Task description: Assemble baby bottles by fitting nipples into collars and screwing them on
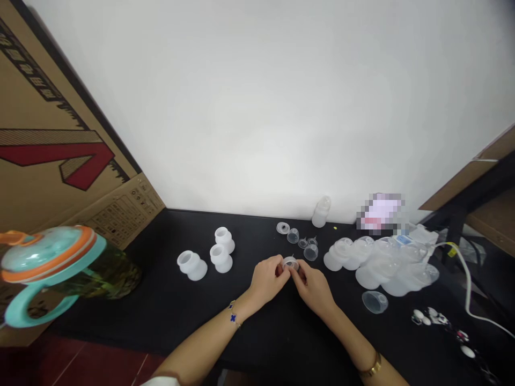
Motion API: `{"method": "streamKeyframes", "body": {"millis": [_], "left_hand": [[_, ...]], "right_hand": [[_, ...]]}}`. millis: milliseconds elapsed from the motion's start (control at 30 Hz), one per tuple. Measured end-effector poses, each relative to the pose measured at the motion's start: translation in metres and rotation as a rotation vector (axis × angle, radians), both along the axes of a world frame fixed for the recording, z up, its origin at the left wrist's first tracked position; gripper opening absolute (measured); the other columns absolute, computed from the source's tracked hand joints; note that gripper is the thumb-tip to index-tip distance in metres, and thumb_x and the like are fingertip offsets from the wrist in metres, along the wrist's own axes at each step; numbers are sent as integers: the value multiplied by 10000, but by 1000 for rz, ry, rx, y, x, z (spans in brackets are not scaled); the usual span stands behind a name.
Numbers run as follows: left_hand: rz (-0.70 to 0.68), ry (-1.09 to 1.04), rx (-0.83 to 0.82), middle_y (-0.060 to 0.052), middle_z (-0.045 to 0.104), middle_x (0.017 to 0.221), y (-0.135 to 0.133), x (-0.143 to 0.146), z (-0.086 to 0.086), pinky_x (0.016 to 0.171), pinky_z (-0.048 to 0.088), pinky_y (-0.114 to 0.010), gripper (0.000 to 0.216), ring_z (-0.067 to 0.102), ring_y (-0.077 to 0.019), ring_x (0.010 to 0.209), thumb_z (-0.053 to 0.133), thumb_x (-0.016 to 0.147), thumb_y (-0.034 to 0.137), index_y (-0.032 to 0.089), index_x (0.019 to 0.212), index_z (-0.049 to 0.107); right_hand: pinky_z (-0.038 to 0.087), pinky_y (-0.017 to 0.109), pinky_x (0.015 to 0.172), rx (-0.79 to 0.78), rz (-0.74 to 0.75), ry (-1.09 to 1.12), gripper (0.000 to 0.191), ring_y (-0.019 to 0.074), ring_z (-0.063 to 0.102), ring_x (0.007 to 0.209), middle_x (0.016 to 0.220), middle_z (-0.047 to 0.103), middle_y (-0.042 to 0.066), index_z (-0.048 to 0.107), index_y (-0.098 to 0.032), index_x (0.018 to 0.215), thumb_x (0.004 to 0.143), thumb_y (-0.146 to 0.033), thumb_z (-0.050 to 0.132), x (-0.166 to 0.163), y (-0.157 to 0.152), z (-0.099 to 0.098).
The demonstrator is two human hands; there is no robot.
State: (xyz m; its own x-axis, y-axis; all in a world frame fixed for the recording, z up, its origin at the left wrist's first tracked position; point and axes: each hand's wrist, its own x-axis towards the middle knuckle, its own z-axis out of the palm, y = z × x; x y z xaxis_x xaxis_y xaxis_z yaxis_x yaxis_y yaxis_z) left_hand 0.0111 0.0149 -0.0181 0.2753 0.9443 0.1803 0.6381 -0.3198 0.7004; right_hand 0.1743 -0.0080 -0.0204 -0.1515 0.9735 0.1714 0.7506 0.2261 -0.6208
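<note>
The pale wall point(273, 107) stands behind a black worktop point(253, 230), meeting its back edge. A printed cardboard box point(44, 69) rises at the worktop's left end. Near the front left corner stands a transparent jug point(116, 273) with teal handle and orange-trimmed lid, dark contents within.

Towards the right end, a group of translucent bottles point(396, 273) stands close together, several capped with clear domes. A white cable point(469, 279) runs past them.

Both hands are at mid-worktop, well clear of the back edge. The left hand point(267, 280) has its fingers curled, thumb and fingertips pinched on the left side of a small clear part. The right hand point(316, 287) pinches the opposite side, its other fingers bent inward.

Three open-necked white bottles point(221, 258) stand left of centre, between back and front edges, two of them adjacent. One bottle with a clear top point(321, 212) stands at the back edge, right of centre. A loose clear dome point(375, 302) lies in front of the bottle group, towards the front edge.

Smallest: loose clear pieces point(310, 252) lie between hands and back edge; the small clear part point(290, 262) is held between both hands' fingertips.
</note>
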Motion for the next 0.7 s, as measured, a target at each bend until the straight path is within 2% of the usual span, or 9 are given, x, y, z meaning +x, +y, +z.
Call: {"method": "streamKeyframes", "body": {"millis": [700], "left_hand": [[-9, 0, -7, 46, 476, 609, -1, 0, 1, 563, 256, -261, 258, 429, -122, 561, 487, 880, 283, 204, 644, 421]], "right_hand": [[287, 251, 519, 5, 0, -15, 336, 163, 558, 503, 566, 553, -25, 593, -214, 902, 984, -465, 386, -1, 0, 2]]}}
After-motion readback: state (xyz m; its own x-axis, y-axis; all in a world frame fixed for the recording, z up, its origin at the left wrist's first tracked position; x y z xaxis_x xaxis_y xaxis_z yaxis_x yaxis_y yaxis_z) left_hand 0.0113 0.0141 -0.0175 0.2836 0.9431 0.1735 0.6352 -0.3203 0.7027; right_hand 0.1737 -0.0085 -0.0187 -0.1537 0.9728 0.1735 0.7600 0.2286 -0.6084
